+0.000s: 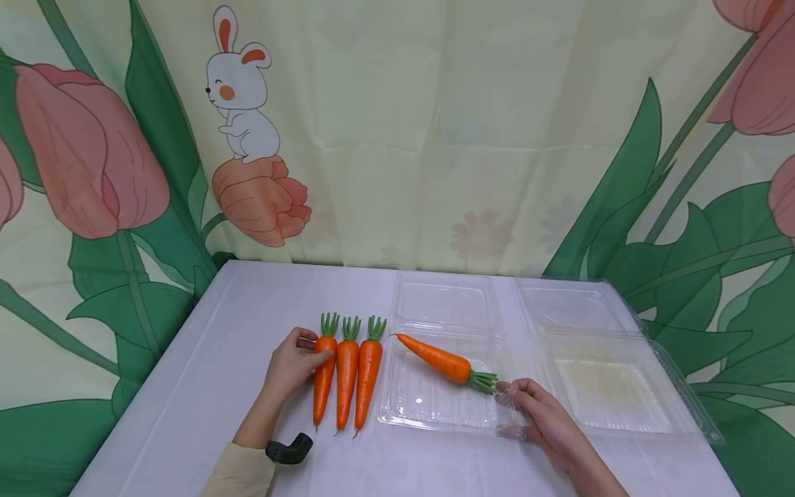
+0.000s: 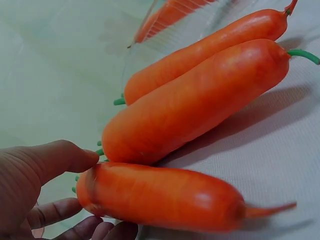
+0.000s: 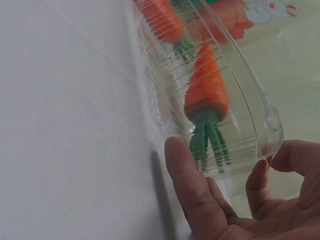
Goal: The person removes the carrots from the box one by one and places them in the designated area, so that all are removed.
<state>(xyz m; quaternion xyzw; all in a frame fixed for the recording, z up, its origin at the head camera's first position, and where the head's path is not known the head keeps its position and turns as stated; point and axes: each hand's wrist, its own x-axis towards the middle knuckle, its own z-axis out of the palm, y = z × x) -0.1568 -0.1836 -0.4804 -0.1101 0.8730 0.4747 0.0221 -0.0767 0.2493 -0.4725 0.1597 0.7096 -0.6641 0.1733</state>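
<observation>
Three orange carrots with short green stalks lie side by side on the white table, stalks pointing away. My left hand (image 1: 292,362) pinches the leftmost carrot (image 1: 324,386) near its stalk end, thumb on one side and fingers on the other. Beside it are the middle carrot (image 1: 348,379) and the third carrot (image 1: 369,376). A fourth carrot (image 1: 437,357) lies slantwise in an opened clear plastic box (image 1: 397,414), its thin tip at the left rim. My right hand (image 1: 546,414) holds that box's right edge, with thumb and fingers at the rim in the right wrist view (image 3: 275,200).
The box's lid (image 1: 444,307) lies folded back behind it. To the right stands a second opened clear box (image 1: 686,407), its lid (image 1: 571,307) also folded back. A patterned curtain (image 1: 397,138) hangs behind the table (image 1: 286,290). A black band (image 1: 289,449) sits around the left wrist.
</observation>
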